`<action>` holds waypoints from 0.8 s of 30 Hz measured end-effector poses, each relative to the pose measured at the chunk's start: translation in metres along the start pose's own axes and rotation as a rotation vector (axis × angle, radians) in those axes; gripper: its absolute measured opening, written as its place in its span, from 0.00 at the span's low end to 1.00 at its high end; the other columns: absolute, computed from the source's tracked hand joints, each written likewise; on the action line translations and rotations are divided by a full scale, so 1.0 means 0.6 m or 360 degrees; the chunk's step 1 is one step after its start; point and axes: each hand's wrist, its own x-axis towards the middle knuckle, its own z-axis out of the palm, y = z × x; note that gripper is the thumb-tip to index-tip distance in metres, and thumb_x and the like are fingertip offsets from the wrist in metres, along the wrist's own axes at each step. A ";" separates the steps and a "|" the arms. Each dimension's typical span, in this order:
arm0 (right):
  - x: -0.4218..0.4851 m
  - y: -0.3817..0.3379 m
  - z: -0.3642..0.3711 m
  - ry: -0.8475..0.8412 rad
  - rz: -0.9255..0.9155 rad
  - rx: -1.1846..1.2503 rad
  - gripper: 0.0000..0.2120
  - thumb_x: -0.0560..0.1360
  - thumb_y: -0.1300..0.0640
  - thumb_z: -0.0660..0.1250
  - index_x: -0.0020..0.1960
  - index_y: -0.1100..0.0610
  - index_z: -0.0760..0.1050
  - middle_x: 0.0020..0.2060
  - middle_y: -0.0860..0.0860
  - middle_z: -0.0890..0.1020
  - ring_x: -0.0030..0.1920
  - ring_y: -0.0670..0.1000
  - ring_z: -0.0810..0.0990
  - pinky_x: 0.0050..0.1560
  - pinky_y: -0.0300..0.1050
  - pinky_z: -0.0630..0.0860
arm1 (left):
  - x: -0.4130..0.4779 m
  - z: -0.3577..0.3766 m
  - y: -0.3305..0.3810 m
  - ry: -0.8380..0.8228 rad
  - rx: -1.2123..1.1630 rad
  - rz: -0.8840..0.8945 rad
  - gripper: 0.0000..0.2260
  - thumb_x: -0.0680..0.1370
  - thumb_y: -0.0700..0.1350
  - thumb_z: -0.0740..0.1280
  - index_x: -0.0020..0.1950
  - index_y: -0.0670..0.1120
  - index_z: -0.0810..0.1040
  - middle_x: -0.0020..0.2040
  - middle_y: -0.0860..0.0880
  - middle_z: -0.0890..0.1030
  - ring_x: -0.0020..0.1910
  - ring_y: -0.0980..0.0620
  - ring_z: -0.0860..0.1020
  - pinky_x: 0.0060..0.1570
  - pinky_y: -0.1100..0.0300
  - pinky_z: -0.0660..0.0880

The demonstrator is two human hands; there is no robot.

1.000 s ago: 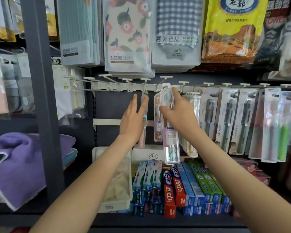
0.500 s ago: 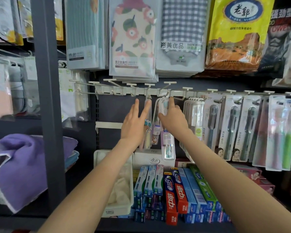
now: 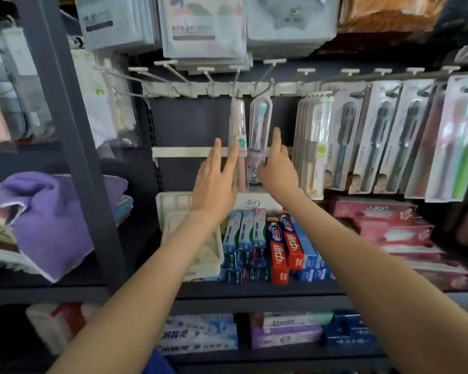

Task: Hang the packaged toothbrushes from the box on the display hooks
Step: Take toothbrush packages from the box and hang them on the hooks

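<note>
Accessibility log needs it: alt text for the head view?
Left hand reaches to the pink toothbrush pack and right hand to the blue toothbrush pack beside it, both packs hanging from a hook rail. Toothpaste boxes sit on the shelf below.

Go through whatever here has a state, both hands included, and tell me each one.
Pink toothbrush pack: hanging upright from a hook.
Clear toothbrush pack: hanging from the next hook.
Left hand: fingers straight, against the pink pack.
Right hand: index finger raised beside the clear pack, holding nothing.
</note>
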 end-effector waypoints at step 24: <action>-0.873 0.579 0.208 -0.1541 0.0138 -0.0123 0.21 0.80 0.61 0.60 0.72 0.61 0.65 0.61 0.59 0.75 0.61 0.60 0.74 0.54 0.51 0.74 | -0.901 0.417 0.175 -0.1579 -0.0239 -0.0696 0.28 0.83 0.47 0.57 0.80 0.52 0.47 0.78 0.46 0.55 0.70 0.46 0.67 0.61 0.57 0.70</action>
